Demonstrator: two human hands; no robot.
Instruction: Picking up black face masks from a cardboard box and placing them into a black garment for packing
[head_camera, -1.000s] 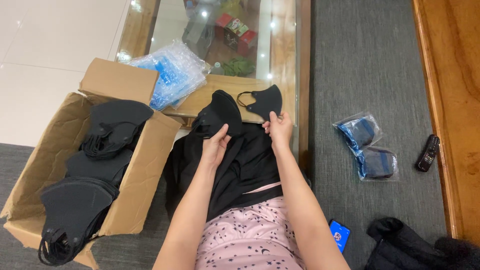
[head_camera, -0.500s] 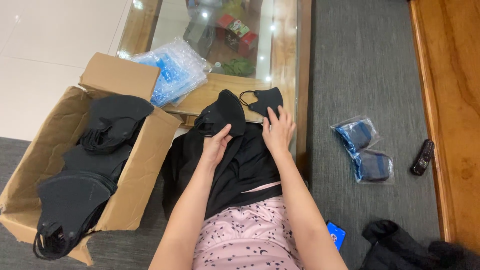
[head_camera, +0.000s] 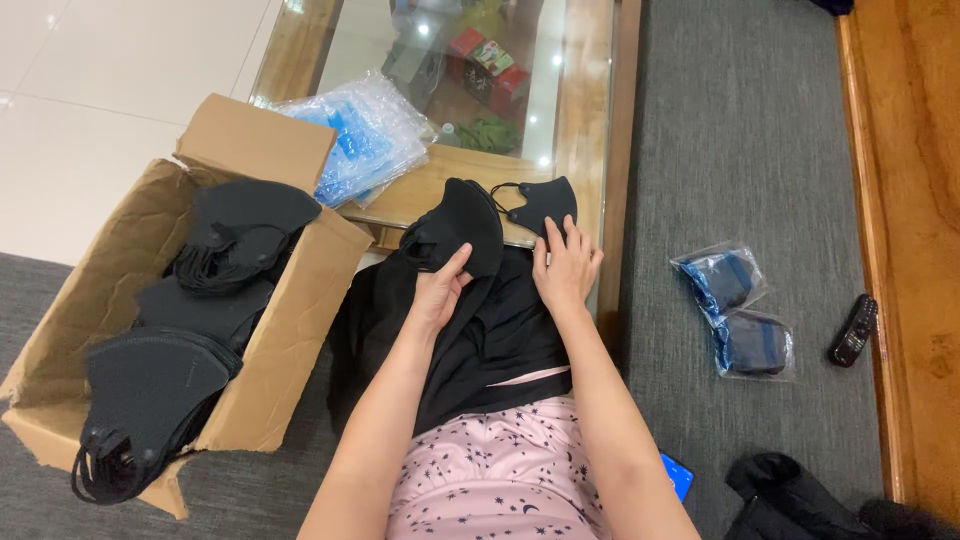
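While the left hand (head_camera: 437, 295) pinches a stack of black masks (head_camera: 460, 228) on the lap, fingers closed on its lower edge, the right hand (head_camera: 563, 268) lies open, flat beside a single mask (head_camera: 545, 205) on the glass table (head_camera: 590, 110); masks look light, soft, floppy, prob. best held by folded edge, not ear loops; cardboard box (head_camera: 300, 290) w/ more sits left.

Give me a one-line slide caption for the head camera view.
Left hand grips a stack of black masks; right hand touches a single black mask beside it.

A glass-topped wooden coffee table (head_camera: 606, 120) stands on grey carpet (head_camera: 740, 130), white floor tiles (head_camera: 90, 110) to one side, ceiling lights reflecting.
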